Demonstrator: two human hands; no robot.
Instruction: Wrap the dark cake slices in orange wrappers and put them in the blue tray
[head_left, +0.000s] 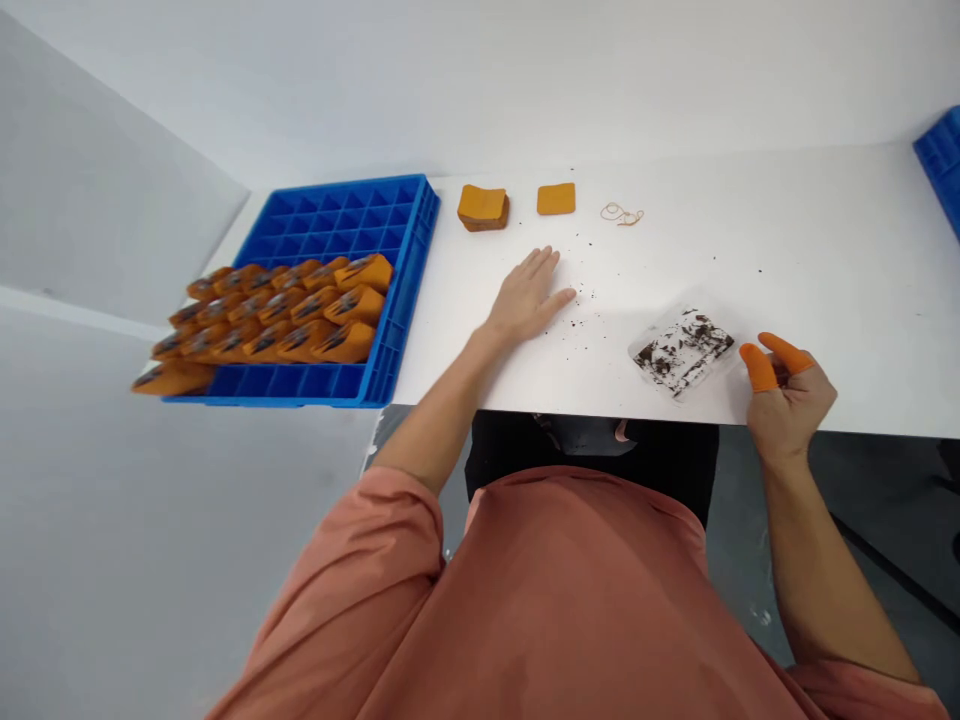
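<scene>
1. The tray [664, 325] is lying just left of the right hand's fingertips, its clear plastic walls blurring into the white table [847, 250]; its exact rim is hard to make out.
2. Dark flakes [686, 350] are spreading over the tray in uneven, ragged patches.
3. The right hand [787, 405] is holding its thumb and forefinger slightly apart, both wearing smooth orange covers [760, 368]; its other fingers are curling mostly out of sight. Whether the tips are touching the tray's edge, I cannot tell.
4. The left hand [529, 297] is lying flat, palm hidden, fingers extended and thumb spreading wide, with nothing visible in its hold.
5. Crumbs [574, 323] are scattering beside and below the left thumb, too small to identify.
6. Beyond the left fingertips, a stack [483, 206] of orange, slightly curved pieces is standing, and a flat, round-cornered card [556, 199] is lying near it.
7. Farther right of those fingertips, thin tan loops [622, 214] are tangling.
8. Left of the left fingers, a blue gridded crate [420, 260] is holding rows of orange pouches [352, 340], their dark contents blurring and their lower parts hiding the cells.
9. Far beyond the right fingers, another blue crate [941, 165] is showing only partly, the frame cutting it off.
</scene>
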